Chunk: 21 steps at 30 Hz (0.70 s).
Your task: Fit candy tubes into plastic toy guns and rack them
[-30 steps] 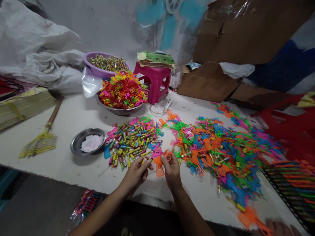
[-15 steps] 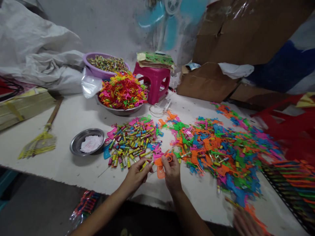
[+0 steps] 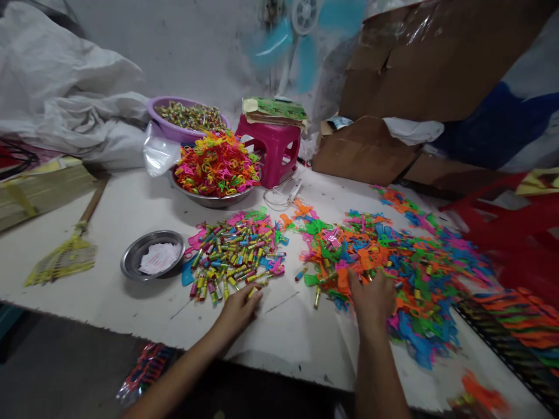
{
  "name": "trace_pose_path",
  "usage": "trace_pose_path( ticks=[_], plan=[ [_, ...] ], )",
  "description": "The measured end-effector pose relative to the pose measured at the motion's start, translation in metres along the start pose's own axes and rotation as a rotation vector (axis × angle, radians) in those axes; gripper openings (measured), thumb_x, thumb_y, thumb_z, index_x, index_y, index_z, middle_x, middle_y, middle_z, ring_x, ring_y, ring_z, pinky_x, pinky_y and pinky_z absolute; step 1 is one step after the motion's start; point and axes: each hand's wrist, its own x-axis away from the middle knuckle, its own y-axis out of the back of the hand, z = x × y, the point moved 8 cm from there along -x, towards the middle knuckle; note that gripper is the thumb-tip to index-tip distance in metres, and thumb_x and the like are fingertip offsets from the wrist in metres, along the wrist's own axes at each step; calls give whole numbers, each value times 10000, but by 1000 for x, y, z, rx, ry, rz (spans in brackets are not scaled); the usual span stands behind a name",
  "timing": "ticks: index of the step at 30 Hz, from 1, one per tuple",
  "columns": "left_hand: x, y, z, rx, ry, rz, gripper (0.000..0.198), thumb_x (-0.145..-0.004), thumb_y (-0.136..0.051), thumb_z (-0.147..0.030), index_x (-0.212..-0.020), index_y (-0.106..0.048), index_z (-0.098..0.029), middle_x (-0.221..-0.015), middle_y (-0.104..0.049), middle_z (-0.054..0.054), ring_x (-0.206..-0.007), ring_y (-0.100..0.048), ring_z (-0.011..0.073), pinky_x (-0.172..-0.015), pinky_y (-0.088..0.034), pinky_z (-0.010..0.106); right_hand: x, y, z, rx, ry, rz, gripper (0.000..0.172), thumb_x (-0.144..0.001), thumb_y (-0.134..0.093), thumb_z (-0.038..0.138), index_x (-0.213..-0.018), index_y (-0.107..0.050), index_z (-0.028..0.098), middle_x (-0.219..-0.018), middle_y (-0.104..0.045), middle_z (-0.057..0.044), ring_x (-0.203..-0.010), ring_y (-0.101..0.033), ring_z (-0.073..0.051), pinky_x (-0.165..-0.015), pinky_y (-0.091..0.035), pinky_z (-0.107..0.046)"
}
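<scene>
My left hand is closed at the near edge of a heap of small printed tubes, mostly yellow, with a yellow tube pinched between thumb and fingers. My right hand reaches over a large pile of plastic toy guns in orange, green, blue and pink. Its thumb and fingers are apart at the near side of the pile; the fingertips are partly hidden among the toys. Between the hands, a few loose tubes lie on the white table.
Left of the tubes is a metal bowl with paper slips. Behind stand a basin of colourful plastic pieces, a purple basin, a pink stool and a fan. A co-worker's blurred hand is at lower right, near an orange toy.
My right hand has moved right from beside my left hand to the toy-gun pile. The orange toy gun it held is no longer between my hands. My left hand has barely moved.
</scene>
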Motion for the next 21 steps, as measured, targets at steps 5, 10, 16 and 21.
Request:
trace_pose_path(
  ticks=[5,10,16,21],
  plan=[
    [-10,-10,9,48,-39,-7,291,-691,-565,-388,-872,-649,-175,-643,-615,21,-644,-570,180,-553,-411,243,32,-79,67,-78,290,376,259,-719,-519,411,-681,-615,174,-731,-582,-108,-762,-512,-241,-722,-343,-352],
    [-13,3,-2,-21,-138,-51,252,-720,-553,-341,-907,-655,-204,-972,-647,64,-954,-553,204,-859,-373,299,74,-139,96,-282,126,463,212,-520,-683,354,-555,-555,188,-667,-541,-42,-755,-484,-215,-691,-332,-312],
    [-12,13,12,193,-2,-100,349,-705,-558,-428,-940,-619,-177,-851,-629,48,-706,-572,141,-580,-421,224,71,-127,74,-598,-76,638,296,-648,-547,462,-575,-473,185,-500,-444,44,-485,-420,-115,-500,-342,-245],
    [-10,-15,-1,527,184,53,528,-665,-563,-527,-1048,-496,-170,-490,-495,-76,-300,-316,41,-325,-175,169,94,-105,77,-975,-253,766,296,-618,-651,416,-610,-471,182,-476,-465,66,-426,-407,-79,-446,-352,-210]
  ],
)
